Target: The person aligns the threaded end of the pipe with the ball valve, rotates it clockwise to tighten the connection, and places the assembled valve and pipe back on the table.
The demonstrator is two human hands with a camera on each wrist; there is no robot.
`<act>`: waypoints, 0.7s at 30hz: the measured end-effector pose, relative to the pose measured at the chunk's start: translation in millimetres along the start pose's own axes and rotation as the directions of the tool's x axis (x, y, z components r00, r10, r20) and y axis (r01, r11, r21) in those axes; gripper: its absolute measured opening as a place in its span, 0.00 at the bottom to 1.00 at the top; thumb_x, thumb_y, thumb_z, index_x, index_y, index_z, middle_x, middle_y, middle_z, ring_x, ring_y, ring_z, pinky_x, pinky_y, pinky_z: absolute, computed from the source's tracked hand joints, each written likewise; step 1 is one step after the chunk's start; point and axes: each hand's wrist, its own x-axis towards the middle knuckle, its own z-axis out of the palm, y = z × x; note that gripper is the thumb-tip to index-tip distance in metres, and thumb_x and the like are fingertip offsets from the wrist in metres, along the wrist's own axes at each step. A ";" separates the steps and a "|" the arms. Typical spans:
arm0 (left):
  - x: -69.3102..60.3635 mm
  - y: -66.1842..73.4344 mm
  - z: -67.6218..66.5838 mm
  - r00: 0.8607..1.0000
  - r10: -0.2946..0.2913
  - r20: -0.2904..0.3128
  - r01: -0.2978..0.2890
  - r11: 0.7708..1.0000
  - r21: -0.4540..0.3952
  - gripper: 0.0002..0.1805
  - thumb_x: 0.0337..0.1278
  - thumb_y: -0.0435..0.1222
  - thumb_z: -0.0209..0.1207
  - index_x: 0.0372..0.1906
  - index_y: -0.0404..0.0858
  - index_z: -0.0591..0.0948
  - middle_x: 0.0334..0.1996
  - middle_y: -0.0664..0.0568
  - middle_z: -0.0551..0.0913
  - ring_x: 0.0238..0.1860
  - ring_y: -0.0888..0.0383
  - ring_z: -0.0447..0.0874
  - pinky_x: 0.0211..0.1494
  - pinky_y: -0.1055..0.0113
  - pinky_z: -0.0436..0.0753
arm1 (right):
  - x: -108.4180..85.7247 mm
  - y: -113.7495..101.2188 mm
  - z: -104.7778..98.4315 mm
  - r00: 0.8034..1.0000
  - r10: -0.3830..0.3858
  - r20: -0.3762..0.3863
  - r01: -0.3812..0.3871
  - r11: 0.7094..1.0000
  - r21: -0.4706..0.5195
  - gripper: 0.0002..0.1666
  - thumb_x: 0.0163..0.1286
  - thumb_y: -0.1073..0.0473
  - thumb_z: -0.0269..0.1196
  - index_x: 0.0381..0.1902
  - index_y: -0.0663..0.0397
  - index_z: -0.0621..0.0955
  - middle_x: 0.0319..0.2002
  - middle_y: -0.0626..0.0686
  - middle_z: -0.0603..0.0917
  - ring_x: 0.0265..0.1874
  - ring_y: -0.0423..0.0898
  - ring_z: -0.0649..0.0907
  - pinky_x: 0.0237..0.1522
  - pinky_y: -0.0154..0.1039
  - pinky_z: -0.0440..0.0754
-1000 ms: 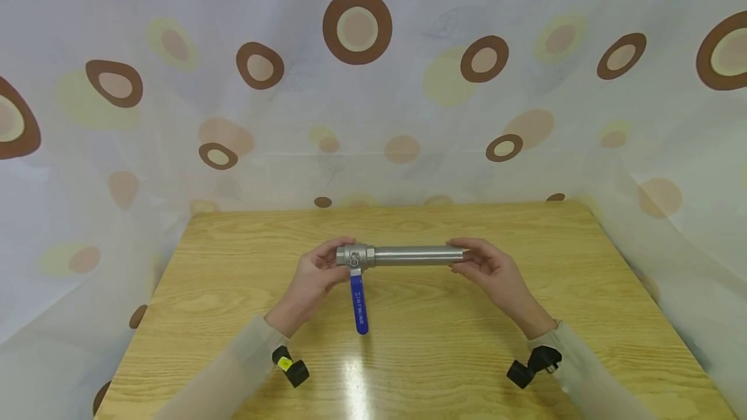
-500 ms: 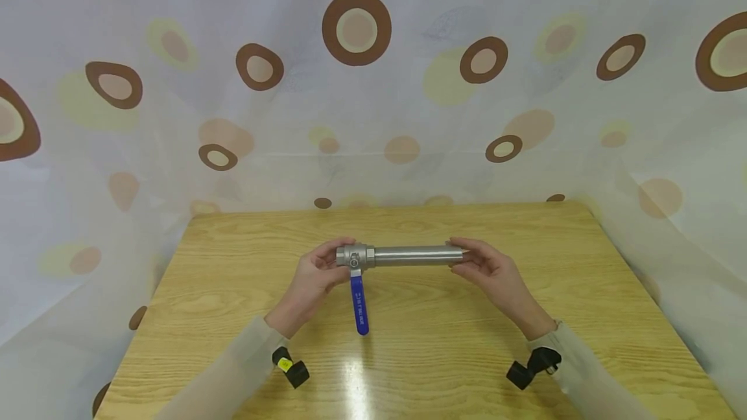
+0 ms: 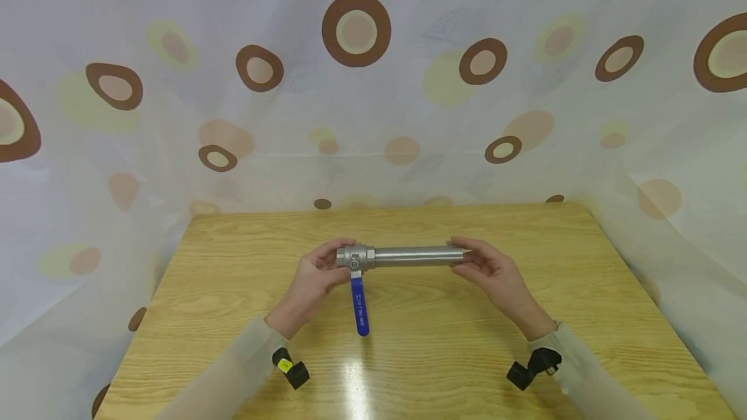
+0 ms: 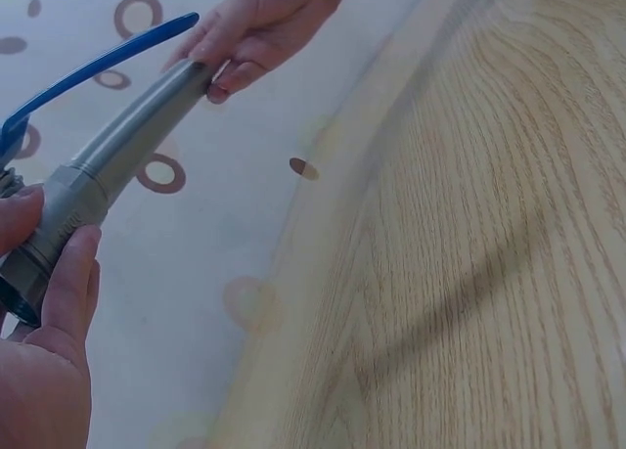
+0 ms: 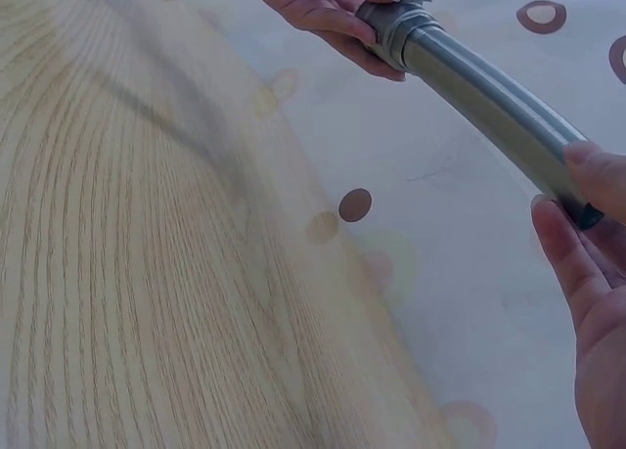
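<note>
A metal ball valve [image 3: 357,256] with a blue lever handle [image 3: 360,306] is joined to a straight steel pipe [image 3: 417,256]. My left hand [image 3: 312,284] grips the valve body at its left end, thumb in front and fingers behind. At the pipe's far right end, my right hand [image 3: 493,274] pinches it between thumb and fingers. The assembly is held level above the table, with the lever pointing toward me. In the left wrist view the valve's open end [image 4: 22,291] shows between the left thumb and fingers. The right wrist view shows the right fingertips [image 5: 556,229] against the pipe end.
Below is a wood-grain table [image 3: 438,355], with shadows of the arms and pipe on it. A pale curtain [image 3: 408,115] with brown and yellow circles surrounds its back and sides. A black wrist camera [image 3: 290,368] sits on the left sleeve, another wrist camera [image 3: 533,366] on the right.
Hardly anything differs. Both hands keep their hold on the valve and pipe in the same place, and the whole head view has shifted down very slightly.
</note>
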 end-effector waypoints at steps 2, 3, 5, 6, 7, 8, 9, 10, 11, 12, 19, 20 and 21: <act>0.0 -0.1 -0.1 1.000 0.000 0.001 0.000 1.000 -0.004 0.28 0.55 0.17 0.58 0.61 0.40 0.82 0.63 0.48 0.82 0.62 0.51 0.79 0.60 0.64 0.85 | 0.2 0.0 0.0 1.000 -0.007 -0.001 0.007 1.000 -0.001 0.27 0.72 0.75 0.62 0.68 0.68 0.75 0.57 0.40 0.84 0.47 0.37 0.87 0.49 0.33 0.88; 0.0 -0.1 -0.2 1.000 0.000 0.002 0.000 1.000 -0.005 0.28 0.55 0.17 0.58 0.61 0.41 0.82 0.63 0.48 0.82 0.62 0.51 0.79 0.60 0.64 0.85 | 0.2 0.1 0.0 1.000 -0.010 -0.004 0.010 1.000 -0.005 0.27 0.72 0.75 0.62 0.68 0.68 0.75 0.56 0.40 0.85 0.47 0.37 0.87 0.48 0.34 0.88; 0.0 -0.3 -0.3 1.000 -0.001 0.004 0.001 1.000 -0.005 0.29 0.55 0.18 0.58 0.60 0.41 0.83 0.64 0.48 0.82 0.62 0.51 0.79 0.60 0.64 0.85 | 0.0 0.2 -0.1 1.000 -0.007 -0.013 0.007 1.000 -0.021 0.25 0.73 0.75 0.62 0.67 0.69 0.75 0.52 0.41 0.86 0.45 0.37 0.87 0.47 0.34 0.88; 0.1 -0.4 -0.4 1.000 -0.001 0.006 0.001 1.000 -0.004 0.29 0.55 0.18 0.58 0.60 0.42 0.83 0.64 0.48 0.82 0.62 0.51 0.79 0.60 0.64 0.85 | -0.2 0.2 0.0 1.000 -0.004 -0.017 0.003 1.000 -0.029 0.25 0.73 0.75 0.62 0.66 0.69 0.76 0.50 0.41 0.86 0.44 0.38 0.87 0.46 0.33 0.88; 0.2 -0.5 -0.5 1.000 -0.001 0.007 0.001 1.000 -0.003 0.29 0.55 0.18 0.58 0.60 0.42 0.83 0.64 0.47 0.82 0.62 0.51 0.79 0.59 0.64 0.85 | -0.4 0.3 0.0 1.000 0.000 -0.022 -0.001 0.999 -0.035 0.24 0.73 0.74 0.61 0.66 0.69 0.76 0.49 0.42 0.87 0.43 0.38 0.88 0.46 0.33 0.88; 0.3 -0.6 -0.6 1.000 -0.001 0.007 0.001 1.000 -0.002 0.28 0.55 0.18 0.58 0.60 0.42 0.83 0.64 0.47 0.82 0.62 0.51 0.79 0.59 0.64 0.85 | -0.6 0.5 -0.1 1.000 0.003 -0.024 -0.004 0.999 -0.040 0.24 0.74 0.74 0.61 0.66 0.69 0.76 0.47 0.42 0.87 0.43 0.38 0.88 0.45 0.33 0.88; 0.4 -0.7 -0.7 1.000 0.000 0.008 0.000 1.000 -0.001 0.28 0.55 0.18 0.58 0.60 0.42 0.83 0.64 0.47 0.82 0.62 0.51 0.79 0.59 0.64 0.85 | -0.8 0.6 -0.1 1.000 0.006 -0.026 -0.007 0.999 -0.039 0.24 0.74 0.74 0.61 0.67 0.69 0.76 0.47 0.43 0.87 0.43 0.38 0.88 0.45 0.33 0.88; 0.5 -0.8 -0.9 1.000 0.000 0.008 0.000 1.000 -0.002 0.28 0.55 0.18 0.59 0.60 0.43 0.83 0.64 0.48 0.82 0.62 0.51 0.79 0.59 0.64 0.85 | -1.0 0.6 -0.1 1.000 0.008 -0.025 -0.009 0.999 -0.034 0.24 0.74 0.74 0.61 0.67 0.69 0.76 0.47 0.43 0.87 0.43 0.38 0.88 0.46 0.33 0.88; 0.6 -0.9 -1.0 1.000 0.000 0.008 0.000 1.000 -0.002 0.28 0.55 0.18 0.59 0.59 0.43 0.83 0.64 0.48 0.82 0.62 0.51 0.79 0.59 0.64 0.85 | -1.0 0.5 0.0 1.000 0.009 -0.023 -0.010 1.000 -0.025 0.25 0.74 0.74 0.61 0.67 0.68 0.76 0.48 0.43 0.87 0.43 0.38 0.88 0.46 0.33 0.88; 0.6 -1.0 -1.2 1.000 0.002 0.009 -0.002 1.000 -0.002 0.28 0.56 0.18 0.59 0.59 0.43 0.83 0.64 0.48 0.82 0.62 0.51 0.79 0.59 0.64 0.85 | -0.8 0.5 0.0 1.000 0.010 -0.022 -0.011 1.000 -0.018 0.25 0.73 0.74 0.62 0.67 0.68 0.76 0.50 0.43 0.86 0.44 0.38 0.87 0.47 0.33 0.88; 0.2 -0.4 -1.2 1.000 0.003 0.005 -0.003 1.000 -0.002 0.28 0.56 0.18 0.58 0.59 0.43 0.83 0.64 0.48 0.82 0.61 0.52 0.80 0.59 0.65 0.85 | 0.0 0.8 0.5 1.000 -0.002 -0.013 0.002 1.000 0.001 0.26 0.72 0.75 0.63 0.67 0.67 0.76 0.53 0.44 0.85 0.46 0.38 0.87 0.48 0.33 0.88; 0.1 -0.3 -1.2 1.000 0.003 0.006 -0.003 1.000 -0.002 0.28 0.56 0.18 0.58 0.59 0.43 0.83 0.64 0.48 0.82 0.61 0.52 0.80 0.58 0.65 0.85 | 0.0 0.8 0.5 1.000 -0.002 -0.016 0.001 1.000 -0.003 0.26 0.72 0.75 0.62 0.67 0.67 0.76 0.51 0.44 0.86 0.45 0.38 0.87 0.48 0.33 0.88; 0.1 -0.3 -1.2 1.000 0.003 0.008 -0.003 1.000 -0.003 0.28 0.56 0.18 0.58 0.59 0.43 0.83 0.64 0.48 0.82 0.61 0.52 0.80 0.58 0.65 0.85 | -0.1 0.7 0.5 1.000 -0.001 -0.020 0.001 1.000 -0.007 0.25 0.72 0.75 0.62 0.66 0.67 0.76 0.50 0.44 0.86 0.45 0.38 0.87 0.47 0.33 0.88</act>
